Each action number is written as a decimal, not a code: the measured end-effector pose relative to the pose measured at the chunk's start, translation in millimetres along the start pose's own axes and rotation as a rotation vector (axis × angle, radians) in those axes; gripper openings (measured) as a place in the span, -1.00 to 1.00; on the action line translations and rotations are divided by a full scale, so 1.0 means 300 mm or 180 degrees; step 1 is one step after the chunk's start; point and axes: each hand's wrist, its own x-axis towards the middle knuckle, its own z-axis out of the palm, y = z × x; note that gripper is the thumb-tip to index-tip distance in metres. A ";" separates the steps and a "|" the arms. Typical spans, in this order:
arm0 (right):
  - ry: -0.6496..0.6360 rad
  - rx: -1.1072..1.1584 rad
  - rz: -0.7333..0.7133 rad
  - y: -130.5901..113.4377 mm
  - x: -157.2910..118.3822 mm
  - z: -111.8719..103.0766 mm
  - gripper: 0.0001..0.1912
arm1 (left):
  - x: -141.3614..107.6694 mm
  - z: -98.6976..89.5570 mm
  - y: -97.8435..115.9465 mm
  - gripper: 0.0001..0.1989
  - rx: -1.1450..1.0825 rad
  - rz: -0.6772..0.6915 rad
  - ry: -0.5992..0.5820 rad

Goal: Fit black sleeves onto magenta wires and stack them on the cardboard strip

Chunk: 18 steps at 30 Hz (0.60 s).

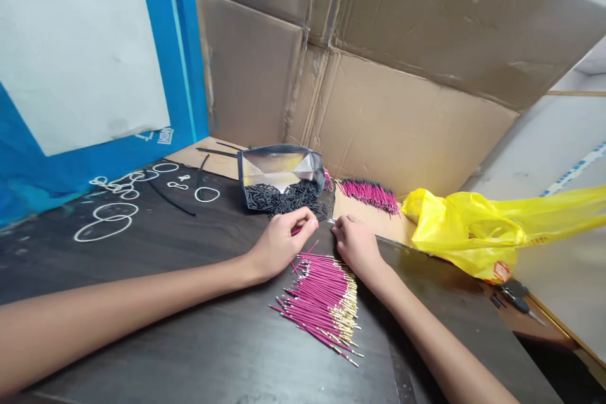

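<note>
Where the magenta wires lie: nearest of all, at six o'clock from the gap between the hands, the magenta wires fan out loose on the dark tabletop, gold ends on their three o'clock side.
Left hand: over at nine, the left hand has thumb and fingers pinched on a magenta length, just beyond the fan!
Right hand: across at three, the right hand curls its fingers, near the left but apart; a small silvery bit sits by the fingertips, and whether they grip it, one cannot tell.
Yellow bag: farther out at three, the yellow bag, crumpled and bright.
White bands: just past nine, a scatter of white bands, some overlapping.
Dark container: between ten and eleven, the dark container gapes, black pieces spilling from its mouth.
Bundle: at two, a magenta-and-black bundle on a cardboard base.
Backdrop: cardboard wall at twelve, blue panel at ten.
</note>
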 end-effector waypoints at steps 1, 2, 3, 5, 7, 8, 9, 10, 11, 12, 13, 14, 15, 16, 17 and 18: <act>-0.0014 -0.0007 -0.0054 -0.004 -0.010 -0.006 -0.86 | 0.000 0.000 -0.003 -0.71 0.0039 0.0019 -0.0042; -0.0045 0.0011 -0.0122 -0.007 -0.025 -0.016 -0.86 | 0.000 0.000 -0.005 -0.71 0.0080 0.0034 -0.0082; -0.0093 0.0050 -0.0196 -0.009 -0.046 -0.030 -0.86 | -0.001 -0.001 -0.005 -0.71 0.0120 0.0044 -0.0130; -0.0192 0.0226 -0.0353 -0.012 -0.098 -0.067 -0.87 | -0.006 -0.002 0.000 -0.70 0.0180 0.0060 -0.0272; -0.0170 0.0510 -0.0454 -0.014 -0.155 -0.107 -0.90 | -0.013 -0.003 0.010 -0.70 0.0226 0.0114 -0.0470; -0.0074 0.0619 -0.0450 -0.015 -0.180 -0.125 -0.92 | -0.016 -0.003 0.015 -0.71 0.0257 0.0172 -0.0556; 0.0048 0.0690 -0.0416 -0.018 -0.203 -0.141 -0.93 | -0.019 -0.002 0.019 -0.72 0.0300 0.0239 -0.0623; 0.0167 0.0745 -0.0377 -0.022 -0.220 -0.153 -0.94 | -0.021 -0.001 0.022 -0.73 0.0340 0.0306 -0.0696; 0.0243 0.0804 -0.0350 -0.027 -0.232 -0.162 -0.95 | -0.022 0.000 0.024 -0.74 0.0366 0.0369 -0.0764; 0.0281 0.0879 -0.0333 -0.035 -0.239 -0.168 -0.94 | -0.022 0.001 0.026 -0.75 0.0393 0.0409 -0.0827; 0.0284 0.0967 -0.0330 -0.044 -0.242 -0.171 -0.94 | -0.021 0.002 0.027 -0.75 0.0411 0.0436 -0.0888; 0.0253 0.1058 -0.0328 -0.053 -0.242 -0.172 -0.93 | -0.019 0.003 0.027 -0.76 0.0421 0.0443 -0.0946; 0.0199 0.1138 -0.0331 -0.063 -0.239 -0.171 -0.93 | -0.017 0.003 0.028 -0.75 0.0428 0.0429 -0.1007; 0.0143 0.1198 -0.0345 -0.072 -0.236 -0.169 -0.93 | -0.014 0.003 0.028 -0.75 0.0424 0.0408 -0.1052; 0.0096 0.1227 -0.0360 -0.079 -0.232 -0.167 -0.93 | -0.012 0.003 0.029 -0.74 0.0413 0.0378 -0.1086; 0.0072 0.1226 -0.0375 -0.084 -0.228 -0.165 -0.94 | -0.010 0.003 0.030 -0.73 0.0400 0.0347 -0.1093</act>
